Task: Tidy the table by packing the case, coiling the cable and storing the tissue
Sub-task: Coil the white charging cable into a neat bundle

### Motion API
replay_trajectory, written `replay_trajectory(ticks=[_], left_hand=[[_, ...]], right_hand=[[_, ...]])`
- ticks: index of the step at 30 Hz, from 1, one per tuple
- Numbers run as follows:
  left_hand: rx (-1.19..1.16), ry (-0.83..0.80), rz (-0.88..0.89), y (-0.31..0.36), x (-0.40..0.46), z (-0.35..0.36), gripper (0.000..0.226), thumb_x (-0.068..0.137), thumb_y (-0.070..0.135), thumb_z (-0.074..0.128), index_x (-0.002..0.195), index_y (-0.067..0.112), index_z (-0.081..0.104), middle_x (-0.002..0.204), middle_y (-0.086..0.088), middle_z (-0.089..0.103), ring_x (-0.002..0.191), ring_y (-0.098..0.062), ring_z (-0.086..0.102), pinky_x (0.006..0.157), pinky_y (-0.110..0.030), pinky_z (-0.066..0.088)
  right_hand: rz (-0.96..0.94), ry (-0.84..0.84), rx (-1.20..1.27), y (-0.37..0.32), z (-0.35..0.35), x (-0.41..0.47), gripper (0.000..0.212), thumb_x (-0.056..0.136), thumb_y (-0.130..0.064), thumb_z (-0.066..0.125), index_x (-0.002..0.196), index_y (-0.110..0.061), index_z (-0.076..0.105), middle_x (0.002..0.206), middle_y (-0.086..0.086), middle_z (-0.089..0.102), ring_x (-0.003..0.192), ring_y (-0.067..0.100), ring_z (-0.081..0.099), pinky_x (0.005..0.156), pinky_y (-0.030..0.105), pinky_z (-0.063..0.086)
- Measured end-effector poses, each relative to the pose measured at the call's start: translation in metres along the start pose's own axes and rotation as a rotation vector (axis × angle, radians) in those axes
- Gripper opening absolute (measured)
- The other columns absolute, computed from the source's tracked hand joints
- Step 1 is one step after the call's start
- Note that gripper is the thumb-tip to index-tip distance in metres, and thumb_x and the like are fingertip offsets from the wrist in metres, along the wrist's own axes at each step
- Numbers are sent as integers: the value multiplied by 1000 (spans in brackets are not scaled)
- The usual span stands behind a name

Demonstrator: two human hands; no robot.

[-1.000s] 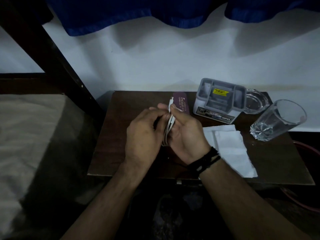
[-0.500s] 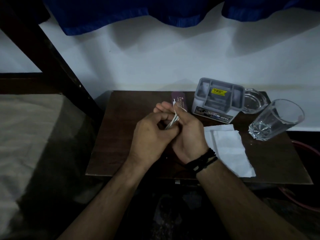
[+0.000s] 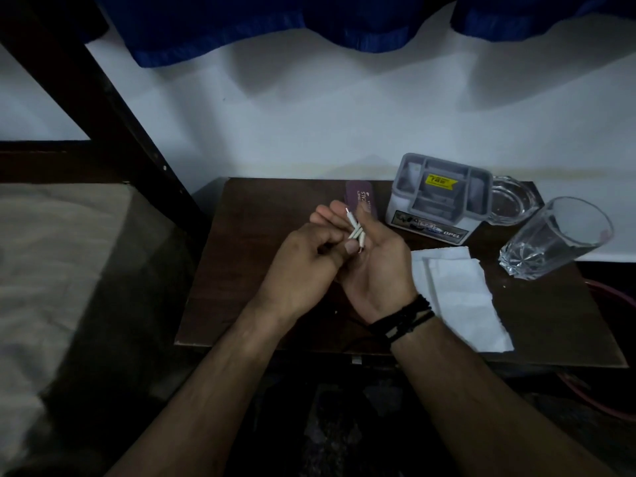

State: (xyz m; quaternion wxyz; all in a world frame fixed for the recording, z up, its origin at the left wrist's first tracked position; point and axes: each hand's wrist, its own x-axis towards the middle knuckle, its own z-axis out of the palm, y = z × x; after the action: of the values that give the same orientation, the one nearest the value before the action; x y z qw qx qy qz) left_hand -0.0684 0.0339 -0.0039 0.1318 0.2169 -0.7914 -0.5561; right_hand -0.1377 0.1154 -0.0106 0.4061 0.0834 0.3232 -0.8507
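At frame centre the right hand (image 3: 375,266) cradles the bundled cable (image 3: 356,230). The left hand (image 3: 306,266) pinches it, keeping the coil tight

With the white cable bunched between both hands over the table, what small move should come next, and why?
Probably tuck the loose plug end into the bundle. The cable lies folded in the right hand, the left hand pinches its lower end, and one connector tip sticks up free. The tissue lies untouched.

A home bedroom — bed (image 3: 51,270) beside a small wooden table (image 3: 275,218), blue curtain (image 3: 241,25) above.
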Motion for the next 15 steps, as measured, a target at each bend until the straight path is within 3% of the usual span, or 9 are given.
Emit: replay_trajectory(ticks=[3, 7, 11, 13, 15], left_hand=[[-181, -70, -105, 3, -2, 1, 16, 96, 10, 64, 90, 14, 78, 88, 5, 76, 89, -7, 69, 85, -26, 52], [-280, -161, -170, 3, -2, -1, 17, 98, 7, 59, 93, 3, 75, 95, -8, 77, 94, -9, 68, 92, -26, 49], [-328, -219, -202, 1, 1, -3, 20, 94, 14, 62, 99, -1, 75, 101, -8, 78, 101, -12, 70, 96, -26, 48], [-251, -206, -172, 0, 1, -1, 25, 89, 23, 62, 97, 3, 74, 103, -10, 76, 105, -19, 70, 97, -32, 48], [61, -129, -10, -3, -2, 5, 19, 94, 24, 63, 95, 8, 73, 102, -6, 71, 102, -19, 65, 93, -34, 48]], right_hand=[[-11, -39, -54, -1, -1, -1, 39, 104, -23, 48, 128, 6, 60, 131, 23, 66, 121, 29, 66, 106, 37, 50], [-7, -43, -76, -1, -3, 0, 44, 100, -21, 51, 131, 9, 57, 132, 24, 66, 122, 29, 66, 107, 37, 49], [-10, -63, -100, -1, -4, 1, 63, 84, -27, 61, 136, 8, 53, 132, 19, 67, 122, 24, 66, 98, 32, 53], [0, -55, -81, -1, -6, 2, 60, 87, -24, 60, 137, 8, 53, 134, 19, 66, 122, 25, 66, 96, 31, 54], [18, -41, -34, -1, -6, 3, 44, 97, -20, 53, 130, 8, 57, 133, 21, 65, 119, 26, 68, 99, 33, 54]])
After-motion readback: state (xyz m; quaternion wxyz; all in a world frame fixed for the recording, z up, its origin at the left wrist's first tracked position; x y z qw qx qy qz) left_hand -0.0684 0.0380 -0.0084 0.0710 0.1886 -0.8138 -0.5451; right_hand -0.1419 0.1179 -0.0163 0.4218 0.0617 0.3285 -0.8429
